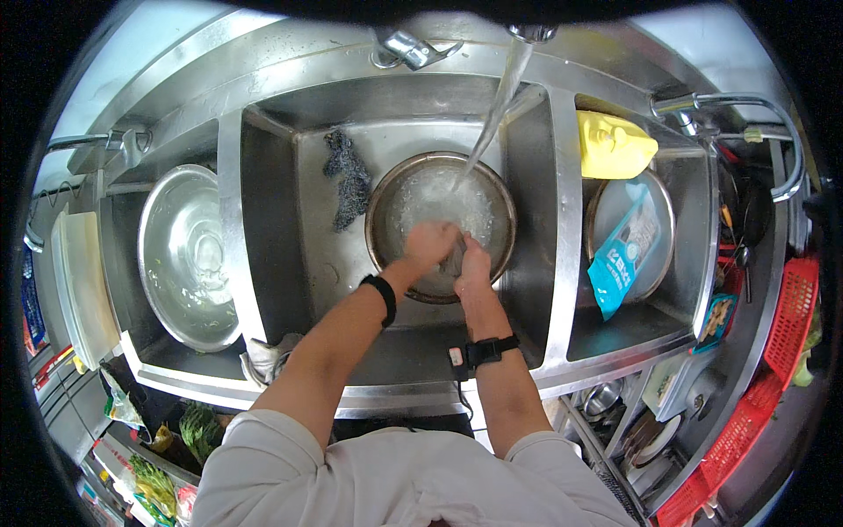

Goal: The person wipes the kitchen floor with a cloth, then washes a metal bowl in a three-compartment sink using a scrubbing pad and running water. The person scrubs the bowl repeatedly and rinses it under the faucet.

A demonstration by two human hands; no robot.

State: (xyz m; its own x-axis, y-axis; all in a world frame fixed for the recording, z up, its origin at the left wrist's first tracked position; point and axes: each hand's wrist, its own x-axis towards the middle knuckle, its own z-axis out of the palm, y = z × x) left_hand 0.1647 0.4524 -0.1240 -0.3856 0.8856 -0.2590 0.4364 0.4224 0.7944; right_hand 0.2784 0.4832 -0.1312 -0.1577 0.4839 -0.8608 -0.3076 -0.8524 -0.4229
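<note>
Both hands are together over a round metal basin [438, 158] in the middle sink. My left hand [431, 242] is motion-blurred, its fingers reaching to my right hand. My right hand [473, 263] is at the basin's near right side with its fingers curled. Between them is a greyish patch, too blurred to tell whether it is a held thing or water. A stream of water [498, 109] falls from a metal faucet [532, 33] into the basin, where the water is churned and bubbly. A dark wire-mesh scouring pad [348, 179] lies on the sink floor left of the basin.
The left sink holds a large metal bowl [184, 263] of water. In the right sink are a yellow plastic jug [614, 145], another basin [662, 263] and a blue printed bag [622, 257]. A grey cloth [267, 361] hangs on the front edge. Red plastic baskets [790, 316] stand far right.
</note>
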